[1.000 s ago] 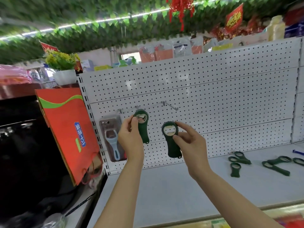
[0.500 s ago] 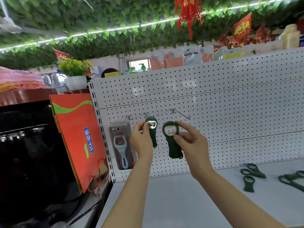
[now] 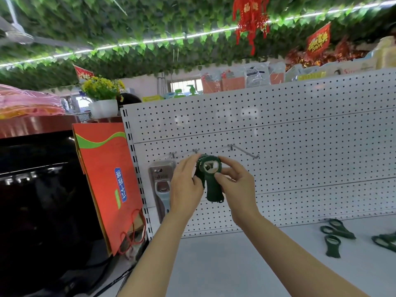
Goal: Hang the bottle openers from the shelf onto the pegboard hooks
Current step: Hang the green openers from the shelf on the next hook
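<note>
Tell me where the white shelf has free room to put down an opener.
The white shelf is bare between the person's forearms and the loose dark green bottle openers at its right end. That right end is crowded. The long bare metal hook is free.

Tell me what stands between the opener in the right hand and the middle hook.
The right hand pinches a green bottle opener just below the middle hook. Another opener, gripped by the left hand, lies behind it at that hook. Nothing blocks the long right hook.
</note>
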`<state>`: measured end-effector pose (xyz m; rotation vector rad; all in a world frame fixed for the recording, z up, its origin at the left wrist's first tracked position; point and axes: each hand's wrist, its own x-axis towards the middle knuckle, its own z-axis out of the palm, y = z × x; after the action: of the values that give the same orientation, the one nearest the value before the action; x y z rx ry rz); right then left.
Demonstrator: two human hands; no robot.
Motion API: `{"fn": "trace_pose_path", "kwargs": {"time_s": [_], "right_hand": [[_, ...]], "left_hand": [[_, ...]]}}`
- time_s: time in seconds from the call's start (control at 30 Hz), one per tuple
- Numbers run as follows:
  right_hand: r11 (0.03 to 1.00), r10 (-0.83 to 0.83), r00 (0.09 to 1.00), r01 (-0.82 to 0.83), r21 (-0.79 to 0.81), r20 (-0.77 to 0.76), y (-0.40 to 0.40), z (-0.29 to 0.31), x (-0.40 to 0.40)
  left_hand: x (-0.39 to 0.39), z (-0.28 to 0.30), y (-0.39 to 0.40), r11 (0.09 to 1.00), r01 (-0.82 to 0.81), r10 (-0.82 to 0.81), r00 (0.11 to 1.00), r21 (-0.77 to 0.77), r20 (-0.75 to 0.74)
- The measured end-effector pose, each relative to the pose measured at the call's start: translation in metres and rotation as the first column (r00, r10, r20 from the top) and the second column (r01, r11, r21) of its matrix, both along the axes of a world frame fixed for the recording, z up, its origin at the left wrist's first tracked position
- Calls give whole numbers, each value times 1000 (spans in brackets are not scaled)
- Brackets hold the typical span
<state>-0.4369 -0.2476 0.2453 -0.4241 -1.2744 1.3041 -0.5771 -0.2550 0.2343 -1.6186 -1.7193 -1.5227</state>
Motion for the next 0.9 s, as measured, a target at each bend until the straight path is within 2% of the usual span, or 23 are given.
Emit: {"fn": "trace_pose_path", "kwargs": {"time_s": [0.07, 0.27, 0.6, 0.9], "right_hand": [[1000, -25, 1000, 25, 8, 0, 0, 1, -8], [998, -64, 998, 64, -7, -3, 7, -7, -24], [990, -128, 991, 130, -45, 43, 32, -12, -44], [970, -242, 952, 238, 44, 187, 52, -17, -47]], "left_hand": [[-6, 2, -7, 1000, -19, 16, 992, -23, -125], [-14, 2, -18, 996, -23, 5, 980, -88, -200], [-19, 11, -3, 968, -39, -21, 972, -249, -234], [-14, 16, 0, 950, -61, -12, 973, -306, -231]]}}
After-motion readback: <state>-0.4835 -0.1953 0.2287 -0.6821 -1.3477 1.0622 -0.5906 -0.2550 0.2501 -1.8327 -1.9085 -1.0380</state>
